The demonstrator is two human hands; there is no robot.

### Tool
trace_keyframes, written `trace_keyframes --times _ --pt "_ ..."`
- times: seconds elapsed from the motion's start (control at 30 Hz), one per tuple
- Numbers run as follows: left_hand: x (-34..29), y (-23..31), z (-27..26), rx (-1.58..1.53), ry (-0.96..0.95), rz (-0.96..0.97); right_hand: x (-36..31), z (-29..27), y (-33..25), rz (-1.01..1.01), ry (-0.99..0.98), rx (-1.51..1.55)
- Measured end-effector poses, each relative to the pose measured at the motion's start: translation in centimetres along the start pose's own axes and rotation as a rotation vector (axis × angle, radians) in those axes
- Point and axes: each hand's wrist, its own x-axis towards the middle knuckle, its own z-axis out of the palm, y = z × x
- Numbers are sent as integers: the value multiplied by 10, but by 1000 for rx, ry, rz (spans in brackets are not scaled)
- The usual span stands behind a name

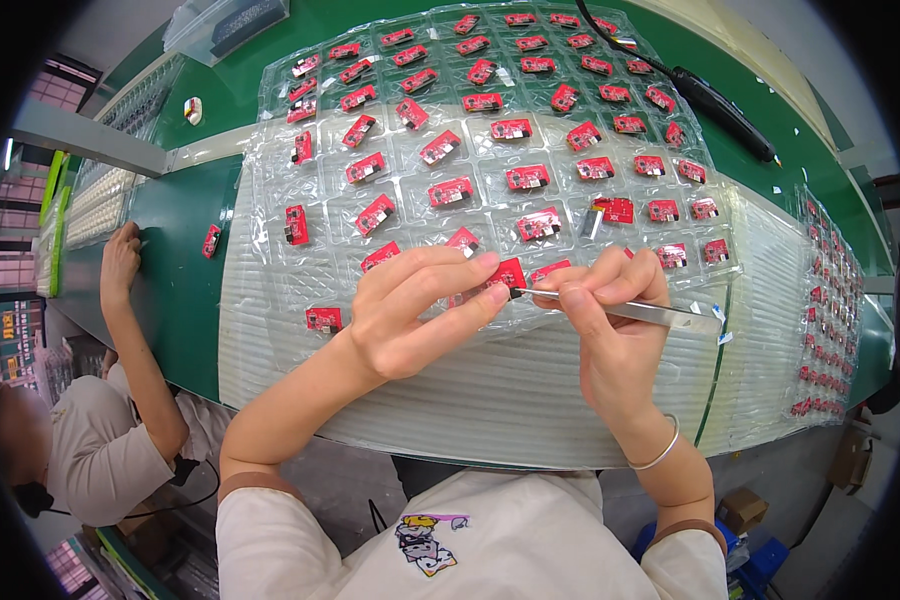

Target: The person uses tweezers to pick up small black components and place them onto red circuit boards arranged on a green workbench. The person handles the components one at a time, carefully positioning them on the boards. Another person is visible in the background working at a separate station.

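Between the thumb and forefinger of my left hand is a small red circuit board. My right hand is closed round a pair of metal tweezers, whose tips reach the lower edge of that board. Whether the tips grip a part there is too small to tell. Both hands are over the near part of a clear plastic tray with many pockets, most with a red board in them. One board at the right of the tray has a silver piece beside it.
A black corded tool lies at the back right. A second tray of red boards stands at the right edge. One loose red board lies on the green table at left, near a co-worker's hand. White scraps lie right of my tweezers.
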Motion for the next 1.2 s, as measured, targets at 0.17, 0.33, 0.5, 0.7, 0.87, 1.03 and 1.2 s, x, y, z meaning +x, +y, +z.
trace_keyframes --times 0.17,0.33,0.5,0.7,0.87,1.03,1.2 --pt "1 -2 3 4 26 22 0 -2 2 -56 -21 -55" --pt "0 -2 3 -21 45 15 -1 0 0 -85 -36 -92" --pt "-1 -4 7 -90 69 -30 1 -1 0 -55 -42 -112" --pt "1 2 4 -121 -24 -152 3 -3 -3 -34 -30 -134" --pt "4 3 3 -148 -7 -216 5 -3 -4 -77 35 -59" --pt "13 2 -8 -124 -91 -307 2 2 -5 -38 81 -92" --pt "31 -11 -55 -39 -250 -513 1 -1 -6 -17 98 -123"
